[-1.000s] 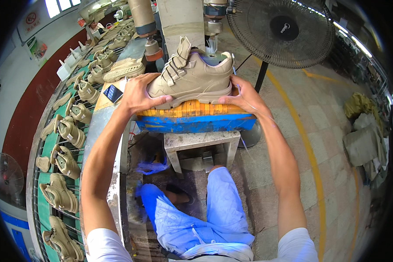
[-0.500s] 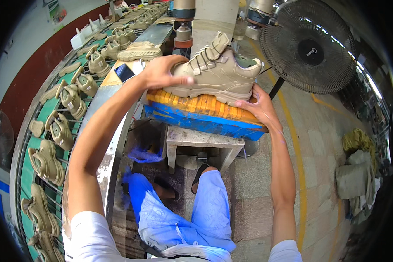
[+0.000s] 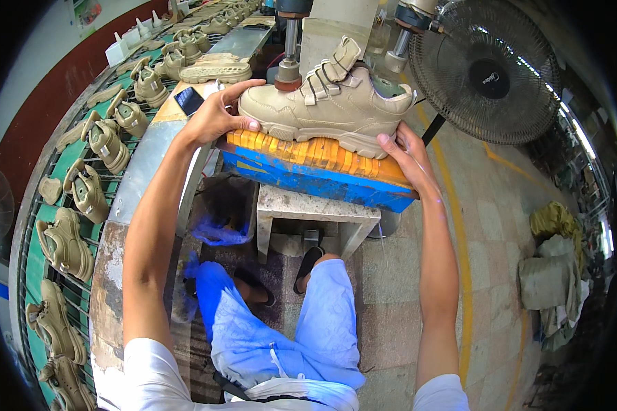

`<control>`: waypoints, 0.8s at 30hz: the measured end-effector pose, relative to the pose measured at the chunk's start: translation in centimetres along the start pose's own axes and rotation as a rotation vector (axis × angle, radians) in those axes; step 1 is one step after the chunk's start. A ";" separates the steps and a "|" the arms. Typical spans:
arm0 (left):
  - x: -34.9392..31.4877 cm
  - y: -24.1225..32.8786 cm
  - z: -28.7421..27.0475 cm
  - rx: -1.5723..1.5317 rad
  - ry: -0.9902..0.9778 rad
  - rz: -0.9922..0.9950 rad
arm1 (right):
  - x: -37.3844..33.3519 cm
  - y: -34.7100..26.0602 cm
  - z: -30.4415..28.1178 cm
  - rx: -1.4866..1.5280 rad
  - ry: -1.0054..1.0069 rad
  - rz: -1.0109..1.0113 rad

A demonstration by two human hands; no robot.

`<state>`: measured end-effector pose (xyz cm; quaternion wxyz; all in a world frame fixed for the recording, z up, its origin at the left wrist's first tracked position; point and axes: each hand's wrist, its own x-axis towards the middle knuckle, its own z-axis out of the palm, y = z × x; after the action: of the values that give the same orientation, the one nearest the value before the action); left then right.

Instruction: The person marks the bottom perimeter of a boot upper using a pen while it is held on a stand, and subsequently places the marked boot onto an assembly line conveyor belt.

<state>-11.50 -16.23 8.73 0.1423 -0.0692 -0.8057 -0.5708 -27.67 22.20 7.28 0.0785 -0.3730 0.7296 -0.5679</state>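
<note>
A beige sneaker with strap-like lacing and a thick sole lies sole down on an orange ribbed pad, which tops a blue block. Its toe points left. My left hand grips the toe end, thumb along the sole edge and fingers on the far side. At the heel, my right hand holds the shoe with its thumb on the sole. A metal press rod with a reddish-brown foot rests on top of the toe. The second press rod hangs above and apart from the heel.
On my left runs a green conveyor with several beige shoes and soles. A phone and a loose sole lie on the metal table beside it. A large black fan stands at right, and a fabric heap is on the floor.
Both press rods have come down; the left one now meets the shoe's toe. My left hand has slid left from the shoe's upper to the toe tip. My right hand stays at the heel.
</note>
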 end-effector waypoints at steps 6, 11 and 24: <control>-0.7 0.8 0.3 0.080 0.035 0.004 | 0.1 0.8 -0.1 0.000 0.045 -0.063; -4.2 0.8 2.5 0.046 0.177 0.085 | -5.3 4.4 -0.6 0.213 0.436 -0.168; -15.3 3.8 19.8 0.655 0.535 0.575 | -18.7 8.4 7.3 0.502 0.675 0.196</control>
<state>1.08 4.40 1.34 0.5092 -0.0913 -0.8260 -0.2240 -14.29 29.10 -8.47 -0.0228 -0.0647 0.5854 -0.8078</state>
